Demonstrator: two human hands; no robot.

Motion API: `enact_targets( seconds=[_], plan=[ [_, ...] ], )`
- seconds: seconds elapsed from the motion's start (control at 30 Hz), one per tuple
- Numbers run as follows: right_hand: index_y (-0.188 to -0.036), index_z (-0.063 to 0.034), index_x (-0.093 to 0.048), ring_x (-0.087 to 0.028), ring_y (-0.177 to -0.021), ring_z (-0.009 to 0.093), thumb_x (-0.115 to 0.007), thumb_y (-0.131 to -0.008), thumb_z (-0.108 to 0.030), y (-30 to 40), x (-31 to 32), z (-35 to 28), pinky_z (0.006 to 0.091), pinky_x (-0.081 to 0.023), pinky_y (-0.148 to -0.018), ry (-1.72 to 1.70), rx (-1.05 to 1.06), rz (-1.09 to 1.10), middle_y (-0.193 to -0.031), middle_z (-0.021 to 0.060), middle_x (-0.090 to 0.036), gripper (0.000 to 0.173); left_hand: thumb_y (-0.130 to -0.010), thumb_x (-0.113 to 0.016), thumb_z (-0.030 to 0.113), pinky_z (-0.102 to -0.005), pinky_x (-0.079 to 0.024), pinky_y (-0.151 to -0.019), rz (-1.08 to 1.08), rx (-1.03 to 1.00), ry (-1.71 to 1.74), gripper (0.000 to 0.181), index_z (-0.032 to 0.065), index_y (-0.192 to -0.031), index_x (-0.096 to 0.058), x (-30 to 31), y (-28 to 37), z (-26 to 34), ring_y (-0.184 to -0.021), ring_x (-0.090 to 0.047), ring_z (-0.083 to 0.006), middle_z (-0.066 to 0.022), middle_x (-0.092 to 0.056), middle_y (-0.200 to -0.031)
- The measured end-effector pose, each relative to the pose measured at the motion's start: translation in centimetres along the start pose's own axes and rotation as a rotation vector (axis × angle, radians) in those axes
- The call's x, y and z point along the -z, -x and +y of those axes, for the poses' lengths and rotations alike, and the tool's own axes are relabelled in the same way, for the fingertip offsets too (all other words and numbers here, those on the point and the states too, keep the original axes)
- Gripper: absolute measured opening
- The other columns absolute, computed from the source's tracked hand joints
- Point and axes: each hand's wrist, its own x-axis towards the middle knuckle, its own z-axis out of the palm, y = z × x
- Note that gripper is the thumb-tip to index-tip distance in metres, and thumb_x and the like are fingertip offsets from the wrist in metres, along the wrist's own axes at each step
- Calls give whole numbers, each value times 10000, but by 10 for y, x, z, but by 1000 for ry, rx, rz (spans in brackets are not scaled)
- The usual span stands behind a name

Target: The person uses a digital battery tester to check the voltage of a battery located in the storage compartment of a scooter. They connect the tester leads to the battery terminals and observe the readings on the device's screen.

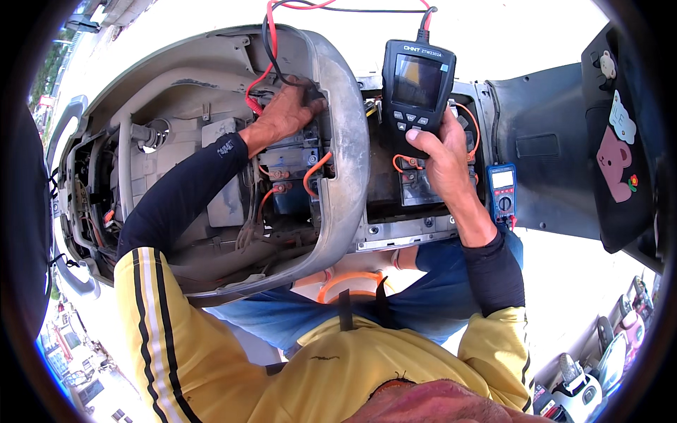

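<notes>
My right hand (449,158) is closed round a black CHNT battery tester (418,90), its thumb beside the buttons. Red and black leads (272,39) run from the tester's top to the left. My left hand (288,108) reaches into the open body of an electric scooter, at a black clamp (313,94) whose grip on a terminal I cannot tell. A red clamp (254,106) lies just beside this hand's wrist. Below the hand are batteries (288,158) with orange cables (316,172). Another battery (420,187) shows under the tester.
A blue multimeter (502,193) rests at the right edge of the battery bay. The scooter's grey plastic rim (346,127) stands between the two openings. A black front panel (550,153) lies to the right. Parked scooters (579,388) stand at lower right.
</notes>
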Motion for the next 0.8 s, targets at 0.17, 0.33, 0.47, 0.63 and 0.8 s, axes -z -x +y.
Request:
enact_targets(
  seconds=[0.17,0.33,0.47,0.63,0.8],
  plan=[
    [-1319,23,-579,-634,-1039,145,-691,-866,-125,1,-3,2,321,-515,-974,3,8,-7,-1168,99,-684,489,-1002,-673,286,-518,-484,-1054,7,-84,-135,462,-74,-1285,-614,-7,3,-11,-1237,-585,-480,-307,-575,-1304],
    [-1318,24,-583,-628,-1043,144,-703,-852,-136,4,-3,4,319,-507,-980,-28,3,-17,-1168,97,-684,507,-1004,-666,295,-524,-484,-1048,35,-16,175,447,-50,-1285,-618,-24,-8,-40,-1227,-587,-480,-290,-575,-1301],
    [-1317,25,-585,-628,-1049,144,-701,-850,-132,4,-4,-1,319,-506,-985,-46,8,-13,-1171,93,-683,506,-1005,-665,279,-529,-485,-1039,41,-16,246,437,-55,-1282,-612,-27,-8,-50,-1215,-585,-487,-300,-576,-1288],
    [-1326,26,-582,-632,-1060,143,-697,-852,-121,4,0,4,319,-506,-991,-49,8,-2,-1184,92,-681,509,-1002,-668,243,-532,-483,-1032,64,-170,-61,393,-61,-1247,-624,-19,-1,-26,-1199,-585,-497,-323,-581,-1246],
    [-1338,26,-576,-637,-1066,147,-696,-851,-112,5,-5,4,317,-510,-992,-67,9,-22,-1192,98,-683,521,-999,-675,230,-524,-483,-1036,29,-54,195,364,-67,-1207,-646,-21,-4,-32,-1190,-587,-494,-320,-584,-1245]
  ],
)
